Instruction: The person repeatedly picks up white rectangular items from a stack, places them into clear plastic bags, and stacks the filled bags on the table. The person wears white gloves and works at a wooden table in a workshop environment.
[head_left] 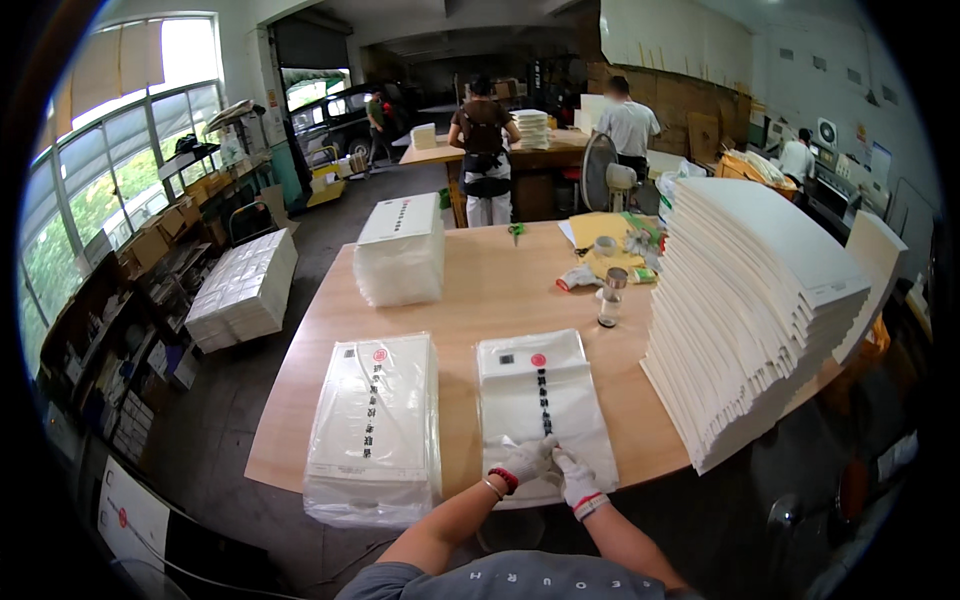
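In front of me a clear plastic bag (pixel 585 425) lies on the table with white printed paper inside, marked by a red round emblem and dark lettering. My left hand (pixel 525 462), in a white glove, is closed over its lower part, fingertips drawn together. My right hand (pixel 575 477), gloved too, meets it from the right with its fingers pinched at the film. The fingertips nearly touch, and the exact fold between them is too small to make out. Left of them stands a stack of similar bagged packets (pixel 370 410), loose film hanging over the table's front edge.
A tall leaning pile of white sheets (pixel 740 330) fills the right of the wooden table (pixel 470 275). Another bagged stack (pixel 400 250) stands farther back. A glass jar (pixel 611 298), gloves (pixel 578 278) and green-handled scissors (pixel 516 231) lie beyond. Several people work in the background.
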